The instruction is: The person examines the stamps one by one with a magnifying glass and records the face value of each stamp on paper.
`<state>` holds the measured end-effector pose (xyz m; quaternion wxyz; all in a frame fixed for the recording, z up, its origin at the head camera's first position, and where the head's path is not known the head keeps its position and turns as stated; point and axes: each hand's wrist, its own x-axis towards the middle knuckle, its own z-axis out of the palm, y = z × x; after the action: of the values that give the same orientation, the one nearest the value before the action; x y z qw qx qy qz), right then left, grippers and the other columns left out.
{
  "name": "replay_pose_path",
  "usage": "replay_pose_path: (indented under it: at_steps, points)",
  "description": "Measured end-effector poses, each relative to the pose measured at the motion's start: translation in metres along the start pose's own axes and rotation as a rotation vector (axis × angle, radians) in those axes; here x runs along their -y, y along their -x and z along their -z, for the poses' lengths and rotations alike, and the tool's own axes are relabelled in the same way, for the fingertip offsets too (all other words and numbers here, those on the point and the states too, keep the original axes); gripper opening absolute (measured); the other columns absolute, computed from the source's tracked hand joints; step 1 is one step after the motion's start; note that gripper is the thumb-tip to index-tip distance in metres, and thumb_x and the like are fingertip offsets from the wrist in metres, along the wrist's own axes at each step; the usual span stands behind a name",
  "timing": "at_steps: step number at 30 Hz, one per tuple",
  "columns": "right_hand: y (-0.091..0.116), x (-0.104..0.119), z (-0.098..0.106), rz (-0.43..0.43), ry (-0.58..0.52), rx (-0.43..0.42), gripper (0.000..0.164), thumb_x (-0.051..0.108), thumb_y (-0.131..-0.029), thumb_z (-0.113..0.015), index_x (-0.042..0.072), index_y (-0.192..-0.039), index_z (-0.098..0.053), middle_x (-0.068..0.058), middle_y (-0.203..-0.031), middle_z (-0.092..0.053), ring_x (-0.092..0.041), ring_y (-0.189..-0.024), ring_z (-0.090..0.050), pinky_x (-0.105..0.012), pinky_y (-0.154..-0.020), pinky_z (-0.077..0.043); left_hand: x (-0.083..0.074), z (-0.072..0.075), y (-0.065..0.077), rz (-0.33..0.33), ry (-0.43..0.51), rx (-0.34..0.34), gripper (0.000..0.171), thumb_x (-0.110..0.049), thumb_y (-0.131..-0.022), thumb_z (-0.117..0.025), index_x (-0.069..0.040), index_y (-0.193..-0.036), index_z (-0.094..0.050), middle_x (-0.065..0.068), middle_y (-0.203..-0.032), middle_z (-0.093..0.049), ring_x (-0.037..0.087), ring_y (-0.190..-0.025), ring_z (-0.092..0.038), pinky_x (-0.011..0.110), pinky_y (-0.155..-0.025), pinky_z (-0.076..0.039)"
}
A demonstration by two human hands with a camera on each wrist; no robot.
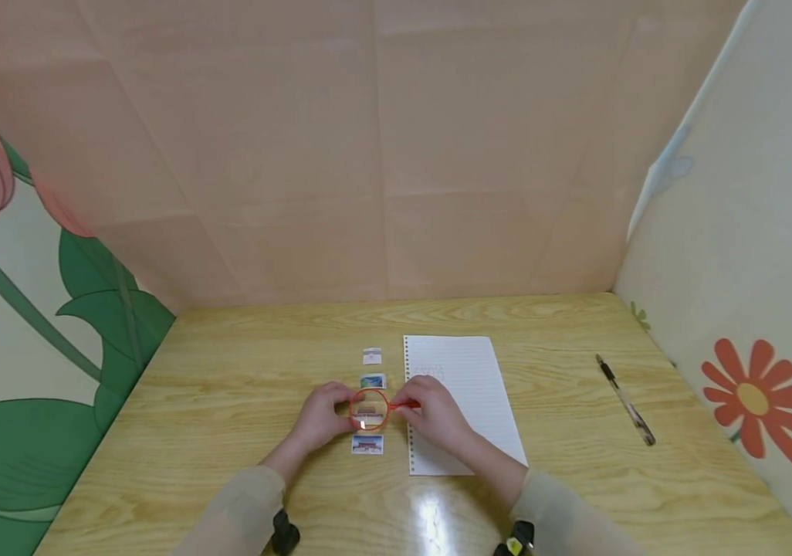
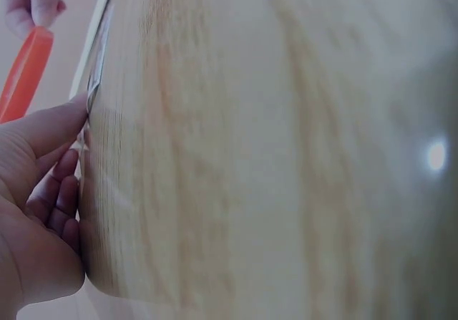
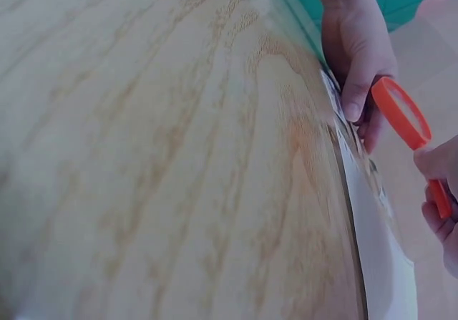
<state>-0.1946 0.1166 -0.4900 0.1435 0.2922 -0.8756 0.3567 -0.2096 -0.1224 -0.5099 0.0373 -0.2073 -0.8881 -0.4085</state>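
My right hand (image 1: 435, 409) pinches the handle of a red-rimmed magnifying glass (image 1: 387, 404) and holds it above the table, as the right wrist view also shows. Through the round lens a small stamp-like picture (image 1: 369, 415) appears. At the lens's left side is my left hand (image 1: 323, 415), thumb and forefinger spread at that picture's left edge. In the left wrist view the left thumb (image 2: 61, 125) reaches flat to the picture's edge, and the other fingers are loosely bent. More such pictures lie in the column: a building one (image 1: 367, 444) nearer, a blue-green one (image 1: 372, 381) and a pale one (image 1: 371, 356) farther.
A lined sheet of paper (image 1: 486, 401) with punched holes and faint writing lies under the right hand and forearm. Farther right is a black-and-clear pen (image 1: 625, 400). The wooden table (image 1: 243, 355) meets a pinkish backdrop behind and floral-print walls at both sides.
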Motion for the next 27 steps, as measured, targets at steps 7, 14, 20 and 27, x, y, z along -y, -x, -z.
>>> replay_pose_path:
  at_steps: [7, 14, 20, 27]
  points:
    - [0.001, -0.001, -0.001, -0.012, -0.002, -0.007, 0.016, 0.001, -0.077, -0.081, 0.013, -0.085, -0.073, 0.004, -0.084, -0.064, -0.013, -0.082, -0.057, -0.03, -0.075, -0.05, -0.001, 0.002, 0.0, 0.0, -0.011, 0.019, 0.04, -0.009, -0.066, -0.09, -0.003, -0.103, -0.076, 0.007, -0.1, -0.068, 0.028, -0.097, -0.061, 0.047, -0.092, -0.047]
    - [0.003, -0.005, -0.003, -0.051, -0.011, 0.01, 0.017, 0.0, -0.077, -0.082, 0.013, -0.084, -0.073, 0.005, -0.084, -0.064, -0.013, -0.082, -0.057, -0.03, -0.074, -0.05, -0.002, 0.003, 0.0, 0.012, -0.014, 0.033, 0.041, -0.011, -0.067, -0.09, -0.002, -0.104, -0.075, 0.009, -0.103, -0.068, 0.03, -0.1, -0.061, 0.049, -0.094, -0.046]
    - [0.003, -0.008, -0.005, -0.06, -0.016, 0.012, 0.016, 0.0, -0.077, -0.082, 0.012, -0.084, -0.073, 0.005, -0.082, -0.063, -0.013, -0.08, -0.057, -0.03, -0.073, -0.05, -0.003, 0.002, -0.001, 0.012, -0.004, 0.03, 0.041, -0.01, -0.067, -0.09, -0.002, -0.104, -0.075, 0.008, -0.102, -0.069, 0.028, -0.1, -0.061, 0.048, -0.094, -0.046]
    - [0.004, -0.01, -0.007, -0.082, -0.014, 0.017, 0.015, 0.002, -0.077, -0.082, 0.012, -0.083, -0.073, 0.006, -0.082, -0.063, -0.013, -0.081, -0.057, -0.031, -0.075, -0.05, -0.001, 0.002, -0.001, 0.015, 0.012, 0.029, 0.041, -0.008, -0.067, -0.089, -0.001, -0.105, -0.075, 0.008, -0.102, -0.068, 0.028, -0.1, -0.061, 0.048, -0.095, -0.046]
